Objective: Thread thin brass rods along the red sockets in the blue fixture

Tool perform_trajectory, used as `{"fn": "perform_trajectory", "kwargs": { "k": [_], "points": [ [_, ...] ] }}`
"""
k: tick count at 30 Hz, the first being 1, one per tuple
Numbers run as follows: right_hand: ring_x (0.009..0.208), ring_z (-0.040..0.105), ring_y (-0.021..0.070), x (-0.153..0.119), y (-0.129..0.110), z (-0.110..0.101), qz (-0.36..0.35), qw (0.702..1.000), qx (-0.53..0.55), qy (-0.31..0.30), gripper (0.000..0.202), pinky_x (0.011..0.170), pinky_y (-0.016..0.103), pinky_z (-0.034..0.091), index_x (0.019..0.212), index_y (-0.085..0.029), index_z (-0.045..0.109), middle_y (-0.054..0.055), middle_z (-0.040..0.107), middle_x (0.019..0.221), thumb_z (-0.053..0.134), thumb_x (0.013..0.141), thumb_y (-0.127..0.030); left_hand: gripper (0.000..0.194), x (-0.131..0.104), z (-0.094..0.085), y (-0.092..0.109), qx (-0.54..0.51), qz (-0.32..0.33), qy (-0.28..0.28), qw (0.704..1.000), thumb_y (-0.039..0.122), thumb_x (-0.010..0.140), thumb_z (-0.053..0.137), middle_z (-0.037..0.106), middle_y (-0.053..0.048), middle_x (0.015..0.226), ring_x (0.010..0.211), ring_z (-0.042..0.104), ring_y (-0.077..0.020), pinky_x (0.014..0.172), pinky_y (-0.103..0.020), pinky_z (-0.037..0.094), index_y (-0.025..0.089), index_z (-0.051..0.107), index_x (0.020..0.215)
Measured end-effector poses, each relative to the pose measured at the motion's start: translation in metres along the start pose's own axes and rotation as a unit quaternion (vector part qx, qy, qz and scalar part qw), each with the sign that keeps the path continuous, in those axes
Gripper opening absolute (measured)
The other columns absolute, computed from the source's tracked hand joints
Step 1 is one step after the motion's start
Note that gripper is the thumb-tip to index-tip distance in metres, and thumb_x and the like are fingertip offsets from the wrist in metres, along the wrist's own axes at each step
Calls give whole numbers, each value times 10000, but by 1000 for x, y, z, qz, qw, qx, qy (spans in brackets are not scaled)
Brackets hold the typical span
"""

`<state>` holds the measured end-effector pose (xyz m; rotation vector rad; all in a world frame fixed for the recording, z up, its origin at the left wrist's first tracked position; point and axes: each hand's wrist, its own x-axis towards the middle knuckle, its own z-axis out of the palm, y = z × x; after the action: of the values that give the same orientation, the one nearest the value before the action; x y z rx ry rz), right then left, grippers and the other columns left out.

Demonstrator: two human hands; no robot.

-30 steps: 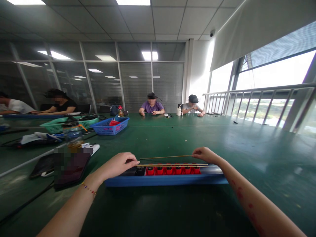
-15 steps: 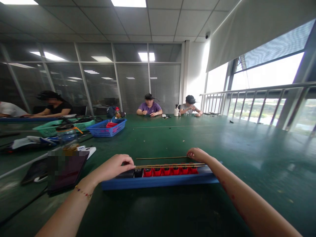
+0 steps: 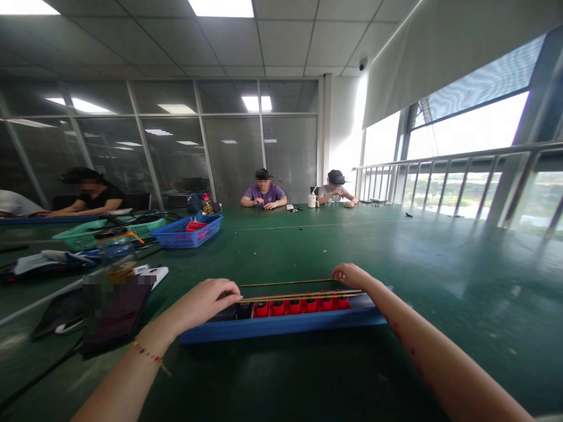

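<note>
A long blue tray point(image 3: 281, 330) lies crosswise on the green table, with a row of red cups point(image 3: 294, 306) in it and dark pieces at its left end. Thin wooden sticks point(image 3: 308, 295) run lengthwise over the cups. My left hand point(image 3: 210, 302) is closed, its thumb and fingertips pinching the left end of these sticks. Beyond the tray, another thin stick point(image 3: 285, 283) stretches leftward from the fingers of my right hand point(image 3: 349, 274). That hand is closed round its right end. My right forearm hides the sticks' right ends.
On the left lie a dark tablet point(image 3: 116, 319), a jar point(image 3: 115, 252), a green basket point(image 3: 73, 237) and a blue basket point(image 3: 185, 235) with a red item inside. Co-workers sit across the table, near a white bottle point(image 3: 312, 200). A railing point(image 3: 440, 161) runs along the right.
The view has shifted slightly, moving the scene a little left and down. Both hands keep nearly the same place by the sticks.
</note>
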<state>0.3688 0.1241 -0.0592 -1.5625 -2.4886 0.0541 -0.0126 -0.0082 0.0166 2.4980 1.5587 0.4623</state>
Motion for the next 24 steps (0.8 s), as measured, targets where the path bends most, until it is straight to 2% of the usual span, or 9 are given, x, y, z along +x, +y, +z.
{"fn": "perform_trajectory", "kwargs": {
  "k": [5, 12, 16, 24],
  "points": [
    [758, 595, 158, 0, -2, -1, 3, 1000, -10, -1, 319, 683, 219, 421, 822, -225, 680, 17, 675, 826, 427, 671, -102, 322, 1, 2, -1, -19, 1, -11, 1000, 430, 786, 390, 626, -23, 810, 750, 559, -162, 663, -211, 377, 222, 636, 778],
    [764, 596, 149, 1, -1, -1, 3, 1000, -19, -4, 325, 686, 205, 424, 829, -227, 675, 6, 675, 836, 419, 673, -102, 292, 0, 3, -2, -13, 6, -29, 999, 418, 804, 388, 626, 20, 819, 719, 559, -130, 620, -183, 369, 240, 617, 833],
    [766, 597, 149, 2, 1, 1, 15, 1000, -21, -4, 307, 688, 206, 424, 842, -231, 670, 5, 673, 842, 432, 684, -118, 279, 1, 3, -3, 1, 13, -13, 1000, 408, 795, 412, 628, 19, 804, 719, 561, -129, 636, -181, 370, 237, 633, 785],
    [817, 589, 155, 4, 7, 6, 49, 999, -20, 4, 321, 707, 205, 408, 897, -235, 652, 6, 662, 897, 431, 704, -104, 275, 3, -9, -10, 50, 23, 57, 997, 408, 793, 416, 630, 34, 866, 758, 560, -123, 659, -173, 366, 260, 649, 788]
  ]
}}
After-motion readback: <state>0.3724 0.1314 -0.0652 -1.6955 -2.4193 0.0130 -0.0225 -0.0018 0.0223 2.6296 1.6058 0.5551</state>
